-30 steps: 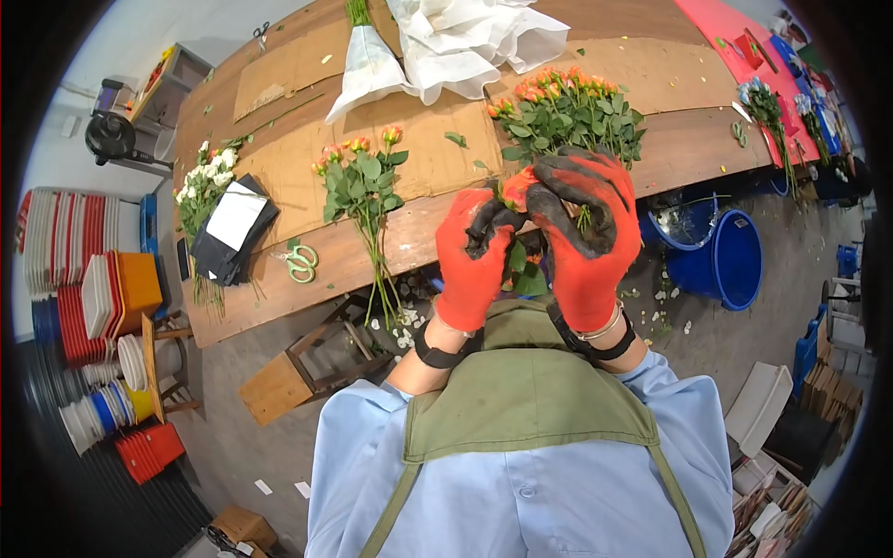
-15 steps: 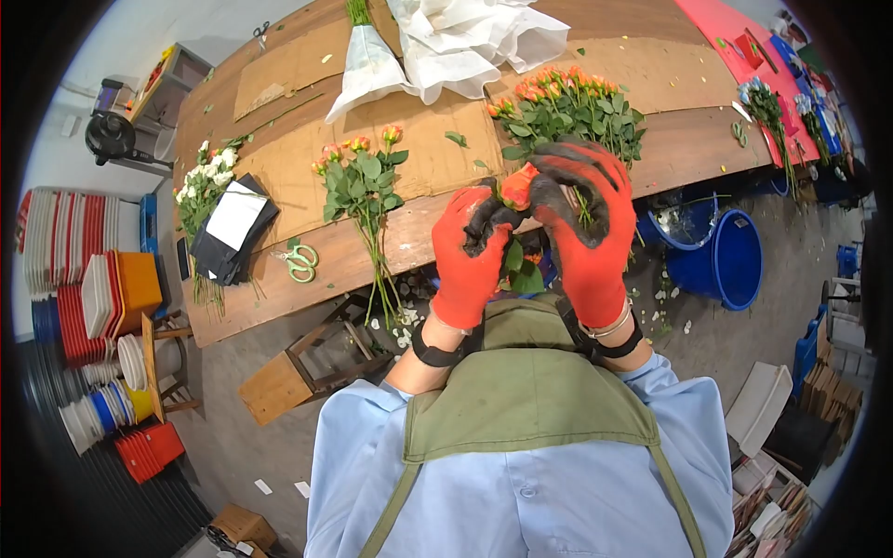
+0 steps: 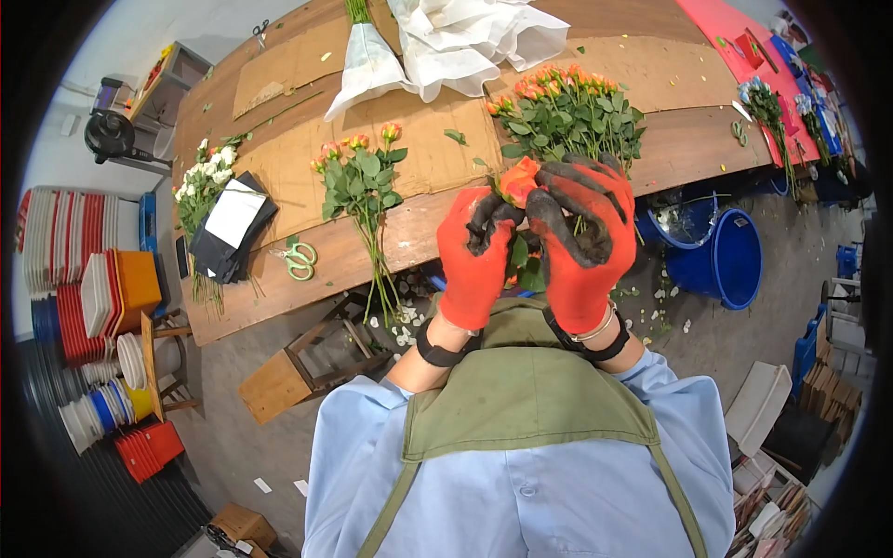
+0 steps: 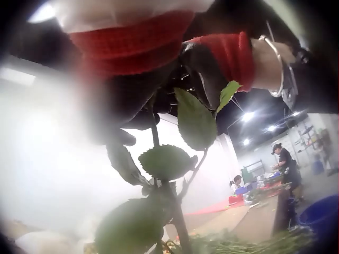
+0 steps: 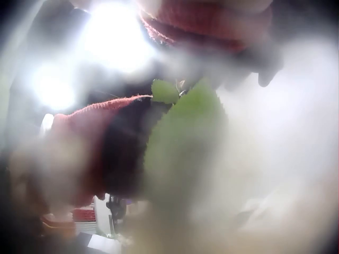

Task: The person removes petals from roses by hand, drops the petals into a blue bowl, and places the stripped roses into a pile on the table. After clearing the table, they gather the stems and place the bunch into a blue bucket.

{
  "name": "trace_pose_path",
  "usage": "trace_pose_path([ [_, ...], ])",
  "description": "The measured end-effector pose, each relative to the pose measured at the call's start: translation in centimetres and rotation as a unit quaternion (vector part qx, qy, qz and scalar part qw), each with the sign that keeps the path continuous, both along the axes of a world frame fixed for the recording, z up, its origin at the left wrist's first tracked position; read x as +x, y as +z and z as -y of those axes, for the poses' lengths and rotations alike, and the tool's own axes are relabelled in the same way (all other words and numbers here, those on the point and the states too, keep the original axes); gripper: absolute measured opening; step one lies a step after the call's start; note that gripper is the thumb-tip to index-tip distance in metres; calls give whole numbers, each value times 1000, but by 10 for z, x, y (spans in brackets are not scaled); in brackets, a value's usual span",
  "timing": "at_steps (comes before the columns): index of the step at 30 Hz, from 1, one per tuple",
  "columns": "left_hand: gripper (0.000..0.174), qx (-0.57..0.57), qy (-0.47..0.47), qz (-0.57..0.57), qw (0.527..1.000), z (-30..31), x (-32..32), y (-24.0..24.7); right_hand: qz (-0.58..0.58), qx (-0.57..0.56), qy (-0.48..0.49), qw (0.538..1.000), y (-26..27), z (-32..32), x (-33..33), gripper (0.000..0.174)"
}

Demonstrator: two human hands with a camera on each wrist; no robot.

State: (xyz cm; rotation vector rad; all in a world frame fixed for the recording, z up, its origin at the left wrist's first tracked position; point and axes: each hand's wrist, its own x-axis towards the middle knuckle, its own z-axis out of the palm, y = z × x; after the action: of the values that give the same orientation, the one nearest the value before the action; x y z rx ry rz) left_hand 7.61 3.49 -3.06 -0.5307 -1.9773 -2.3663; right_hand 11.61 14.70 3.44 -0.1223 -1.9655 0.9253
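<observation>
In the head view an orange rose [image 3: 517, 181] stands between two red gloves with dark palms. My left hand [image 3: 473, 256] curls its fingers round the rose just under its head. My right hand [image 3: 586, 246] has its fingers bent against the right side of the bloom, thumb and fingertips close to the petals. Leaves [image 3: 530, 270] of the stem show below, between the wrists. The left wrist view has the stem [image 4: 180, 222] and serrated leaves [image 4: 196, 119] hanging under the gloves. A large blurred leaf [image 5: 185, 137] fills the middle of the right wrist view.
On the table [image 3: 423, 228] lie a small orange rose bunch [image 3: 365, 181], a larger one [image 3: 577, 116], green scissors [image 3: 299, 261], white flowers [image 3: 206, 177] beside black sheets [image 3: 244, 244], and white wrapping [image 3: 456, 46]. Blue buckets [image 3: 735, 260] stand right; a wooden stool [image 3: 279, 383] is below the edge.
My right fingers first covered the bloom, lifted back from it, and have come in against its right side again. The left hand has barely moved.
</observation>
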Motion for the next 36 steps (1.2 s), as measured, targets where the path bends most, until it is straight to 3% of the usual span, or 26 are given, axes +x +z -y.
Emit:
trace_pose_path([
  [3, 25, 45, -25, 68, 996, -1, 1, 9, -5, 32, -20, 999, -3, 4, 1, 31],
  [6, 24, 95, -88, 165, 978, 1, 2, 9, -29, -26, 45, 998, -6, 6, 1, 32],
  [7, 27, 115, -35, 227, 966, -1, 8, 14, -10, -137, 95, 986, -7, 7, 3, 32],
  [8, 31, 134, 19, 288, 948, -2, 12, 17, 10, -245, 144, 959, -9, 7, 5, 31],
  [9, 31, 133, 21, 288, 948, 2, 9, 15, 10, -246, 146, 958, -10, 5, 4, 31],
  [11, 36, 82, -68, 334, 936, 11, -2, 5, 8, -365, 206, 908, -13, -1, 2, 33],
  [12, 36, 83, -65, 334, 937, 12, -4, 2, 9, -365, 209, 907, -12, -4, 3, 33],
  [14, 37, 60, 48, 212, 974, 15, -10, -6, 22, -469, 323, 822, -10, -14, 5, 32],
  [15, 36, 83, 54, 179, 979, 24, -22, -25, 30, -380, 400, 834, -14, -24, 2, 35],
  [16, 31, 133, 85, 275, 948, 30, -27, 23, 30, -381, 400, 833, -20, -28, 0, 35],
  [18, 35, 68, 170, 150, 972, 55, -49, -11, 78, -288, 368, 881, -29, -36, -3, 41],
  [19, 35, 116, 152, 128, 973, 61, -57, 1, 155, -230, 365, 889, -28, -40, -4, 52],
  [21, 35, 227, 133, 115, 958, 72, -76, 20, 247, -224, 337, 880, -39, -19, 0, 67],
  [22, 35, 287, 132, 126, 940, 78, -85, 24, 247, -223, 333, 882, -52, -13, 0, 67],
  [23, 36, 337, 32, 116, 934, 89, -86, 29, 278, -138, 341, 888, -68, -8, 0, 72],
  [24, 36, 321, 134, 137, 927, 85, -87, 36, 306, -51, 346, 886, -76, -7, 1, 76],
  [25, 36, 354, 102, 122, 922, 93, -95, 27, 308, -49, 343, 886, -72, -9, 4, 76],
  [27, 36, 386, 70, 107, 913, 103, -102, 13, 428, -259, 410, 762, -62, -13, 9, 69],
  [28, 36, 338, 69, 125, 930, 104, -101, 11, 429, -259, 409, 763, -71, -18, 8, 69],
  [29, 35, 290, 68, 142, 944, 105, -101, 8, 354, -280, 399, 798, -89, -28, 7, 63],
  [30, 34, 108, 161, 96, 976, 111, -109, -25, 278, -297, 387, 827, -98, -38, 8, 57],
  [32, 31, 97, 93, 173, 976, 117, -104, -45, 360, -311, 285, 832, -76, -60, 14, 48],
  [33, 31, 97, 94, 174, 975, 123, -99, -62, 338, -305, 245, 856, -91, -72, 15, 50],
  [35, 38, -232, 124, 132, 956, 136, -86, -98, 316, -298, 204, 877, -127, -106, 9, 52],
  [36, 38, -233, 123, 132, 956, 140, -79, -110, 346, -133, 124, 920, -140, -127, 5, 54],
])
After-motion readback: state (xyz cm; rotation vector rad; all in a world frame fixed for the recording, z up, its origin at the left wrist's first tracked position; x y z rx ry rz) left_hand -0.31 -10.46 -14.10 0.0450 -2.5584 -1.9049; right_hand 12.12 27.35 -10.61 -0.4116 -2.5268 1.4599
